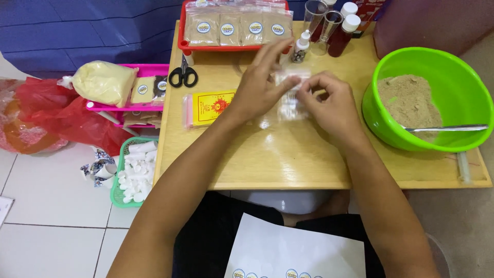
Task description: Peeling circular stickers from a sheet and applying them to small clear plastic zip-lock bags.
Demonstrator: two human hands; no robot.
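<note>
Left of the fingers: black scissors (pixel 183 76), yellow packet (pixel 211 107). Right: green bowl (pixel 453 67) of brown powder (pixel 409 100), spoon (pixel 446 128). Beyond: red tray (pixel 232 48) of sachets (pixel 237 24).

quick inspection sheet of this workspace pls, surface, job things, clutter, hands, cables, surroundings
surface: low wooden table, with glare spots near the middle
job's things: small clear plastic bag held above the table; green bowl of tan powder with a metal spoon in it
clutter: scissors, yellow packet, red tray of filled packets, small bottles
grippers: left hand and right hand both pinch the clear bag
cables: nothing seen
surroundings: pink rack with a yellow bag, green basket of white pieces, red plastic bags, white tiled floor, sticker sheet on the lap
</note>
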